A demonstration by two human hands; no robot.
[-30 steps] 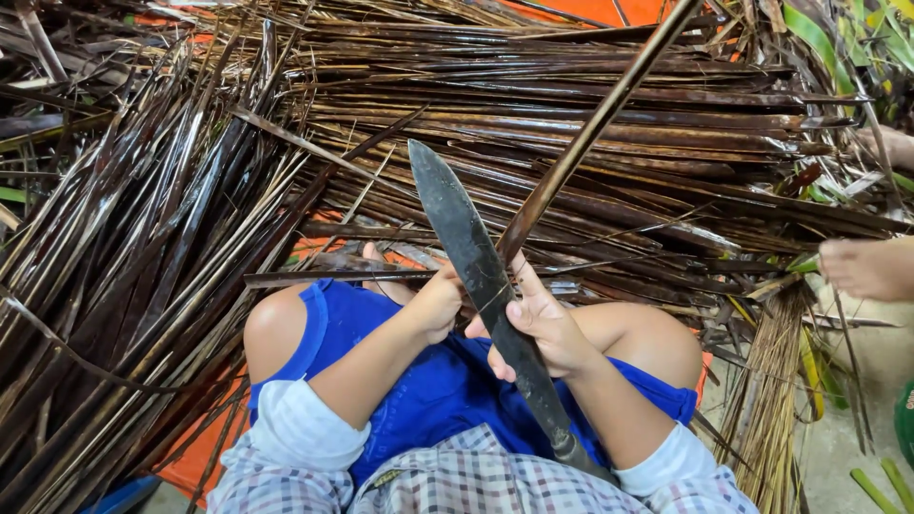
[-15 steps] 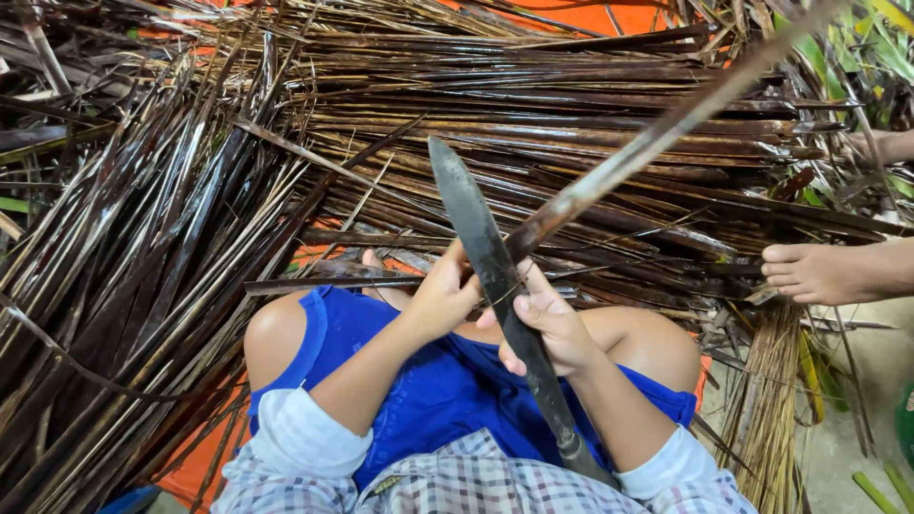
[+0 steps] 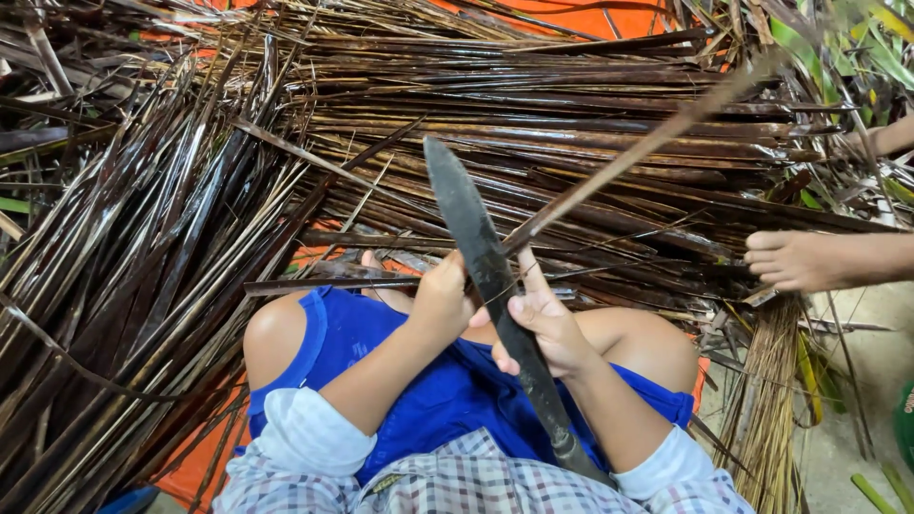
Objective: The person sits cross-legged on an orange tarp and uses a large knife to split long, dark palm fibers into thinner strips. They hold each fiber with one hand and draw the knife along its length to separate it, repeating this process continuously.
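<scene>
Head view, looking down at lap, seated on ground. Left hand (image 3: pixel 441 303) centre frame, fingers curled shut, pressed against left side of long dark knife blade (image 3: pixel 476 257); what sits inside the fist not visible, so exact hold can't tell. Right hand (image 3: pixel 540 324) just right of blade, fingers closed around near end of thin pale stick (image 3: pixel 647 148), thumb up along it, stick touching blade edge at about mid-length. Stick runs diagonally from centre to upper right of frame, far end motion-blurred. Blade upright-ish, tip toward upper centre, tilted slightly left; handle end (image 3: pixel 571 447) runs down to lower centre between forearms, over blue shorts (image 3: pixel 428 390). Bare knees at mid-left and mid-right of frame, checked shirt w/ white cuffs (image 3: pixel 457 485) along bottom edge. Big pile of dark brown glossy leaf strips (image 3: pixel 533 114) fills upper half & whole left side, laid mostly horizontal at top, fanned diagonal at left. Orange tarp (image 3: pixel 205 466) peeking out at lower left and top edge. Bundle of thin tan ribs (image 3: pixel 771 400) at lower right, beside right knee. Another person's bare foot (image 3: pixel 800 259) at right edge, resting on strips, well apart from both hands. Green leaves (image 3: pixel 881 38) in upper right corner.
</scene>
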